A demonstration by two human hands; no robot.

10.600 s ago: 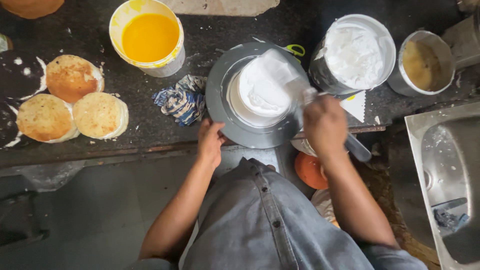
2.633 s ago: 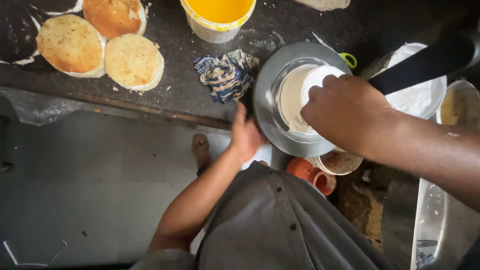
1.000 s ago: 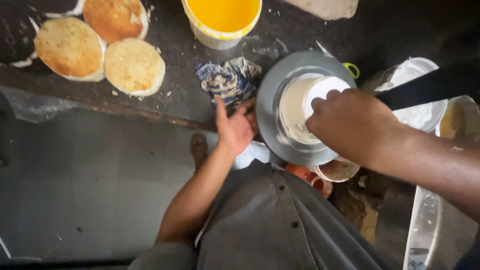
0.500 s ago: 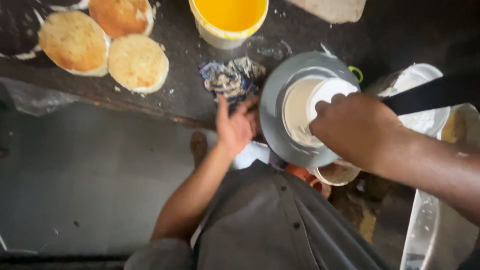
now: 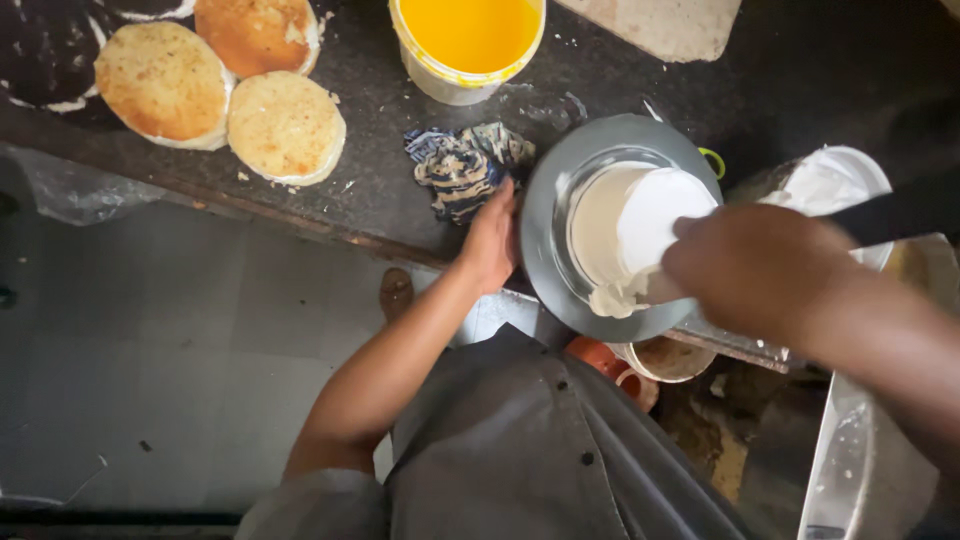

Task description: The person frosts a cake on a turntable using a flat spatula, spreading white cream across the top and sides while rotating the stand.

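The right hand (image 5: 755,275) is curled around a white ladle-like cup (image 5: 660,220), fingers closed on its near edge, and holds it tilted over the round steel plate (image 5: 545,250); pale batter (image 5: 600,215) lies spread in the plate's sunken middle and a thick blob of it clings under the cup's lip toward the plate's near side. The left hand (image 5: 490,240) rests flat and fairly wide against the plate's left rim, fingers pointing away from the body, holding nothing but steadying the metal edge. The plate sits at the front edge of the dark counter (image 5: 380,190), partly overhanging it. Just left of the plate, touching the left hand's fingertips, lies a crumpled blue-and-white patterned cloth (image 5: 460,165). Behind the plate and to its left stands a yellow bucket (image 5: 470,40) filled with orange-yellow liquid. Far to the left of the plate, three round golden-brown flatbreads (image 5: 285,125) lie close together on the counter. To the right of the plate, a steel pot (image 5: 835,185) smeared with white batter stands, partly hidden behind the right forearm. Below the plate's near rim, under the counter edge, an orange cup (image 5: 600,360) and a small brownish bowl (image 5: 670,360) show beside the person's grey shirt (image 5: 540,450).
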